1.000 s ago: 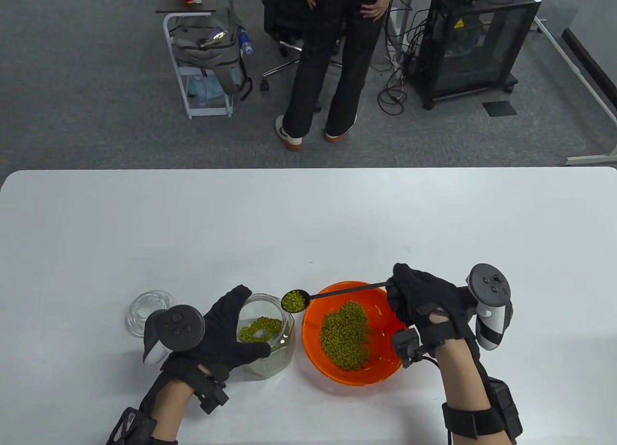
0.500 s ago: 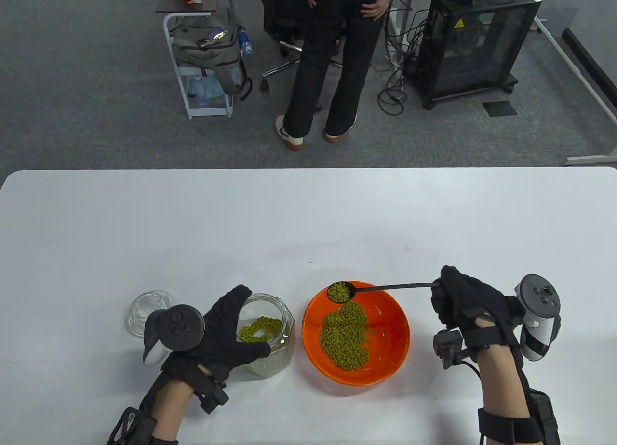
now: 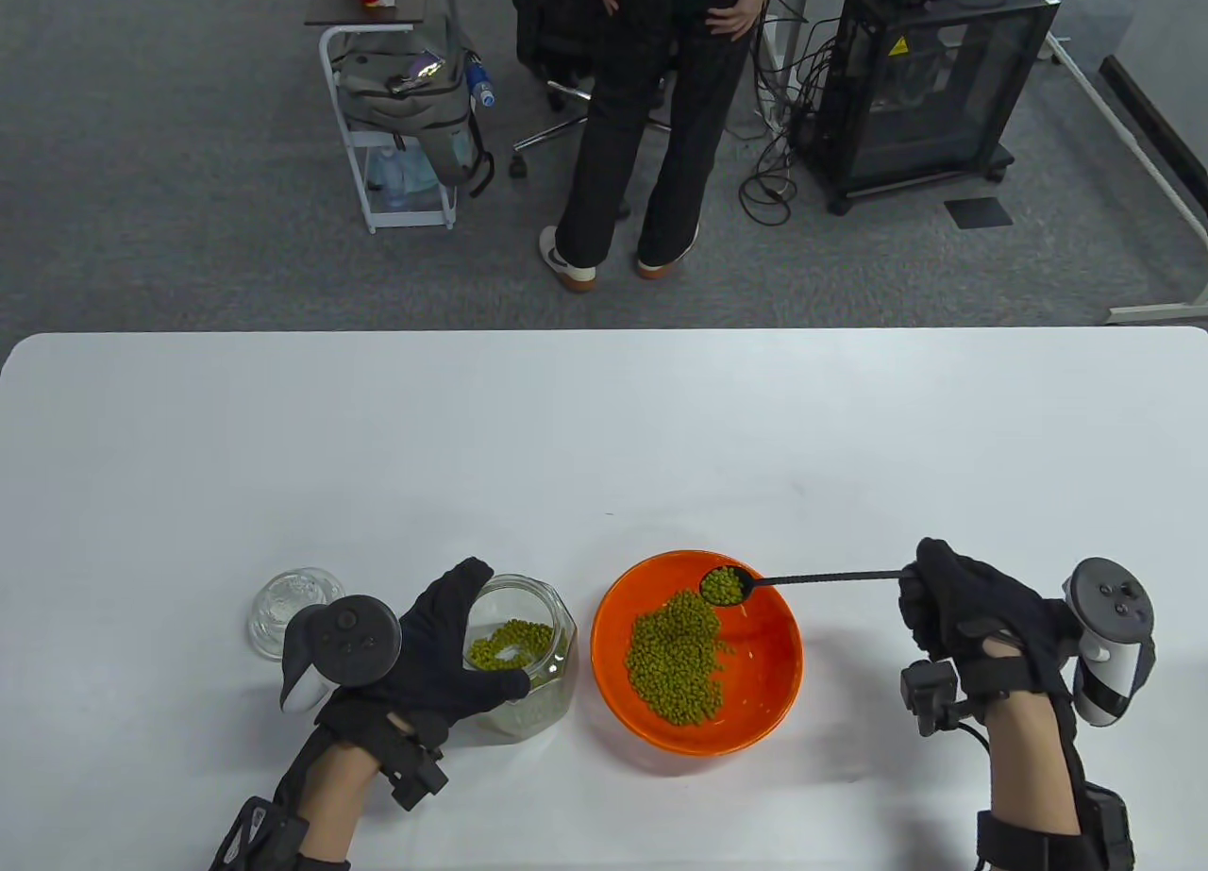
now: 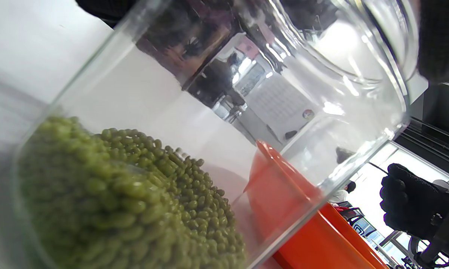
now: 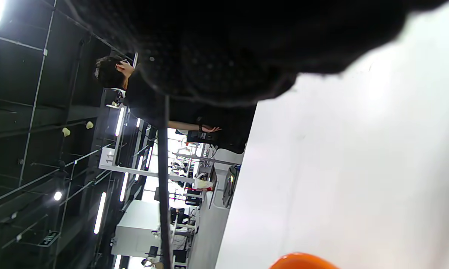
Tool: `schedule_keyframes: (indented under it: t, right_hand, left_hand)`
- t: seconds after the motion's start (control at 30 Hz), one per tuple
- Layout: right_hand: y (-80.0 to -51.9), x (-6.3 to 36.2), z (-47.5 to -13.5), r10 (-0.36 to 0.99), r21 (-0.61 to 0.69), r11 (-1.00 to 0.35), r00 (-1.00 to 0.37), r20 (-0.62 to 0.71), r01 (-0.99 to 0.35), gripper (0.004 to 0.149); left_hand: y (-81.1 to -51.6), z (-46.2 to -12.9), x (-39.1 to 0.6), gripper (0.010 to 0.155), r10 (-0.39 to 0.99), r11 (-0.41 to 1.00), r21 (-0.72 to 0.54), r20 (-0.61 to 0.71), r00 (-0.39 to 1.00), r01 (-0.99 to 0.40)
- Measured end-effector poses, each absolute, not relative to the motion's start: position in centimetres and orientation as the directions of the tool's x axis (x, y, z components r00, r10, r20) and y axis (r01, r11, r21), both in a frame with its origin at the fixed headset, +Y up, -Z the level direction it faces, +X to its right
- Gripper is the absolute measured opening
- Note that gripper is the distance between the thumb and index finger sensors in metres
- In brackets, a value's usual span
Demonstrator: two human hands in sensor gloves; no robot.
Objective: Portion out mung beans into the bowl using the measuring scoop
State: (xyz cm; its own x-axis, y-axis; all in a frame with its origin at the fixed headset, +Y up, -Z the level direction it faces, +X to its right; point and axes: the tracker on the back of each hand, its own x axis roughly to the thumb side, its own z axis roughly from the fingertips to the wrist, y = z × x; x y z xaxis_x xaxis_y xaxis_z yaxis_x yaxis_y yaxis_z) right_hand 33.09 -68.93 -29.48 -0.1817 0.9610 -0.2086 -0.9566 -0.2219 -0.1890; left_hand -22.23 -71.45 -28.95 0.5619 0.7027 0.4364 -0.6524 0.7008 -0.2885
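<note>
An orange bowl [image 3: 774, 668] holds a heap of green mung beans [image 3: 676, 659] near the table's front. My right hand [image 3: 953, 607] grips the end of a black measuring scoop [image 3: 725, 585], whose full head hangs over the bowl's far right part. Left of the bowl stands a glass jar [image 3: 528, 640] with beans in its bottom, and my left hand [image 3: 444, 644] is wrapped round it. In the left wrist view the jar [image 4: 217, 123] fills the frame with the bowl [image 4: 306, 243] behind it. The right wrist view shows the scoop's handle [image 5: 163, 186] and a sliver of the bowl [image 5: 303, 261].
The jar's glass lid [image 3: 288, 607] lies on the table left of my left hand. A person [image 3: 651, 116] stands on the carpet beyond the far edge, beside a cart [image 3: 396, 107] and a black cabinet [image 3: 925, 78].
My right hand has carried the full scoop rightward from over the jar's rim to above the bowl's far right part. The left hand and jar have stayed still.
</note>
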Motion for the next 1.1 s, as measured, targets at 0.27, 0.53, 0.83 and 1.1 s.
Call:
schedule_keyframes:
  t: [0.27, 0.53, 0.83, 1.1]
  right_hand:
    - [-68.0, 33.6, -28.3, 0.940, -0.228, -0.326, -0.288, -0.185, -0.917, 0.044]
    - [-67.7, 33.1, -28.1, 0.913, -0.236, -0.400, -0.364, -0.182, -0.886, 0.044]
    - [-66.9, 31.8, -27.6, 0.866, -0.236, -0.499, -0.474, -0.156, -0.834, 0.044]
    - [-66.0, 30.4, -27.1, 0.799, -0.250, -0.598, -0.589, -0.117, -0.761, 0.044]
  left_hand:
    - [-71.4, -29.0, -22.3, 0.122, 0.701, 0.703, -0.290, 0.436, 0.565, -0.649]
    - [-71.4, -28.9, -22.3, 0.122, 0.700, 0.705, -0.289, 0.436, 0.566, -0.648]
    - [-71.4, -28.9, -22.3, 0.122, 0.698, 0.707, -0.288, 0.437, 0.568, -0.646]
    - [-71.4, -28.9, -22.3, 0.122, 0.696, 0.709, -0.289, 0.438, 0.569, -0.643]
